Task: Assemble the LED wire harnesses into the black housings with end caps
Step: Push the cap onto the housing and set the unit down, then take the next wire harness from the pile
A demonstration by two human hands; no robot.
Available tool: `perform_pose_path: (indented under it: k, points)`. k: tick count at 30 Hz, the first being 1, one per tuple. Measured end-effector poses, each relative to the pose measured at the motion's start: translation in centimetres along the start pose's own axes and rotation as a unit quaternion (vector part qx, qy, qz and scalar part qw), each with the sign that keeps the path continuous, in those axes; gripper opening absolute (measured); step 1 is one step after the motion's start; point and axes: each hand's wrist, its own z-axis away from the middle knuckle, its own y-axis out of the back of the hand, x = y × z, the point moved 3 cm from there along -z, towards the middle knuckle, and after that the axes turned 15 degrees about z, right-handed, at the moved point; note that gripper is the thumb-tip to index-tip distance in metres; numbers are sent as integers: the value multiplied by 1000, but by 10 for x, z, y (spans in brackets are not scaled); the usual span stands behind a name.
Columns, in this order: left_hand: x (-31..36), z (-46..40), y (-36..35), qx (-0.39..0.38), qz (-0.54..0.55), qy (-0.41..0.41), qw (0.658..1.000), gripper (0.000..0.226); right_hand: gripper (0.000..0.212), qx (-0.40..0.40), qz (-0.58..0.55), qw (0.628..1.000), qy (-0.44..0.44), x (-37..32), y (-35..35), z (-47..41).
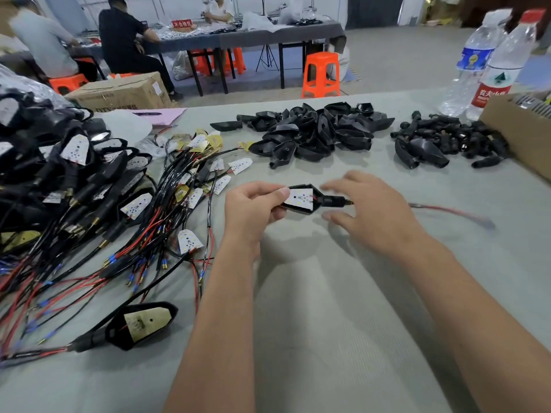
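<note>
Bare grey bench [328, 308] spreads around both forearms – wire harnesses [98, 234] crowd its left edge, a cardboard box [521, 138] the right. The left hand [253, 208] grips a black housing [301, 199] holding a white LED board, just above the bench; the right hand [369, 210], blurred, hovers spread beside its stem, holding nothing. Farther off lie piles of empty housings [313, 132] and end caps [447, 141].
</note>
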Motion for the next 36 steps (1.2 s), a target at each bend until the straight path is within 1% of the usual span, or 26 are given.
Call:
perform_pose_path:
  k: [2,3,5,6,8,10,12,14,15,16,17,18,19,20,21,22,23,24,25,27,29,30,32,34,35,36]
  points:
    - [4,0,-1,3,13,-18,1000,6,18,-17,20,999,22,-9,2,-2]
    - [6,1,-1,11,32,-28,999,9,14,-18,2,1000,19,-13,2,-4]
    - [12,4,-1,28,105,-22,994,21,9,-27,-108,994,-16,-23,2,-11]
    - [15,6,-1,24,134,-5,991,30,11,-29,-183,982,-43,-30,2,-17]
    - [20,12,1,-8,121,47,991,47,22,-31,-339,934,-106,-48,0,-31]
    - [28,21,12,-66,57,110,990,55,30,-43,-468,870,-151,-76,-2,-48]
    - [42,30,31,-111,18,165,980,49,29,-48,-537,821,-186,-110,-3,-66]
    - [65,36,64,-125,-11,151,980,30,24,-61,-565,796,-207,-148,-6,-84]
    - [77,38,85,-113,-40,122,985,20,25,-68,-563,797,-207,-171,-9,-92]
    - [88,38,105,-90,-85,93,988,14,29,-73,-536,818,-197,-191,-11,-100]
    - [98,37,124,-58,-156,64,984,12,35,-75,-484,854,-178,-211,-13,-106]
    - [108,36,145,-21,-246,32,969,12,43,-68,-430,887,-156,-234,-14,-111]
    - [116,34,163,12,-336,2,942,12,48,-46,-386,912,-133,-255,-14,-114]
    - [124,33,180,49,-407,-30,912,11,50,-15,-363,925,-108,-275,-14,-116]
    - [134,33,197,94,-449,-64,886,10,53,16,-359,930,-80,-295,-12,-116]
    - [142,35,209,143,-474,-102,863,11,59,49,-354,933,-47,-310,-9,-115]
    - [151,38,223,195,-491,-138,838,15,62,75,-318,945,-3,-327,-8,-116]
    - [157,40,235,231,-501,-164,818,18,60,91,-247,964,37,-340,-9,-118]
    - [162,40,246,251,-508,-173,805,19,53,81,-166,981,67,-351,-13,-121]
    - [165,39,262,263,-511,-151,805,17,39,25,-62,993,95,-362,-20,-130]
    - [163,37,269,282,-501,-134,808,17,27,-16,-48,991,125,-364,-23,-140]
    - [162,36,267,289,-501,-147,803,17,25,-32,-50,988,144,-361,-22,-145]
    - [159,33,250,283,-497,-214,792,16,31,-78,-79,977,182,-350,-17,-153]
    - [153,27,223,245,-475,-250,807,14,40,-107,-155,966,179,-332,-9,-154]
    - [146,22,209,213,-469,-238,824,14,39,-90,-192,965,152,-319,-5,-154]
    - [139,17,196,179,-472,-210,838,16,31,-52,-214,970,107,-303,-6,-154]
